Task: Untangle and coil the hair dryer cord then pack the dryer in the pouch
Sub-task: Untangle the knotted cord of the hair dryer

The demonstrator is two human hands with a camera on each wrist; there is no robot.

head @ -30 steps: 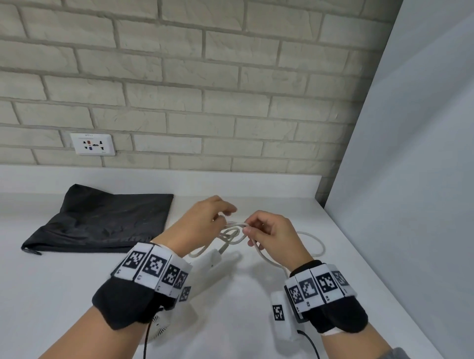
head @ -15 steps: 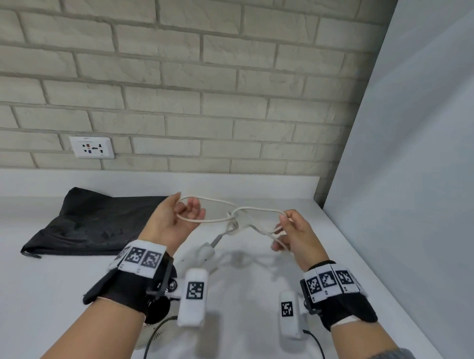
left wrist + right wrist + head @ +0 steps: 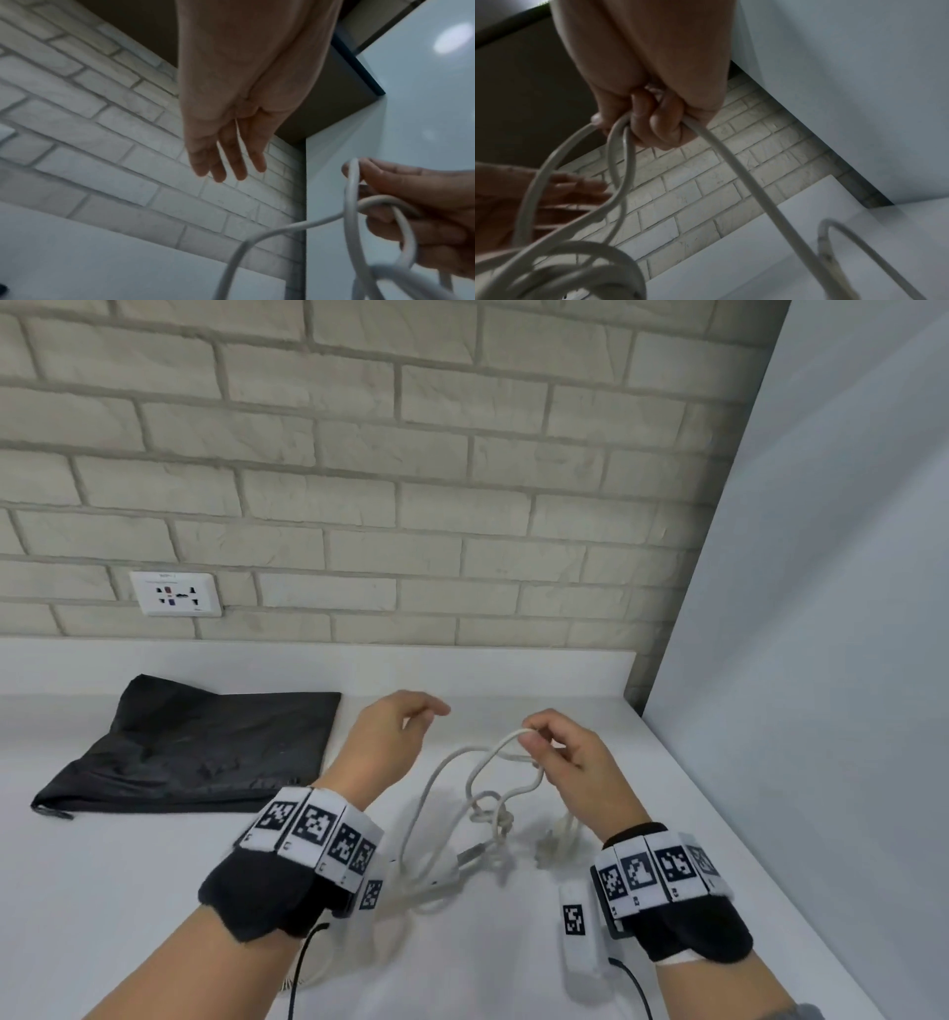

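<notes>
A white cord [image 3: 452, 762] hangs in loops above the white counter [image 3: 128, 865], with a knot [image 3: 495, 814] lower down. My right hand [image 3: 554, 757] pinches the top of the loops [image 3: 626, 130] and holds them up. My left hand [image 3: 405, 726] hovers just left of the cord with fingers [image 3: 226, 162] straight, holding nothing. The white hair dryer [image 3: 436, 870] lies on the counter under my left wrist, mostly hidden. The black pouch [image 3: 205, 752] lies flat at the back left.
A brick wall [image 3: 411, 505] with a socket [image 3: 174, 594] runs behind the counter. A plain grey panel [image 3: 821, 660] closes the right side. The cord's plug end [image 3: 552, 847] dangles near the counter below my right hand.
My left hand has let go of the cord and opened. My right hand has gathered the loops and lifted them, so the cord now hangs down instead of stretching between both hands.
</notes>
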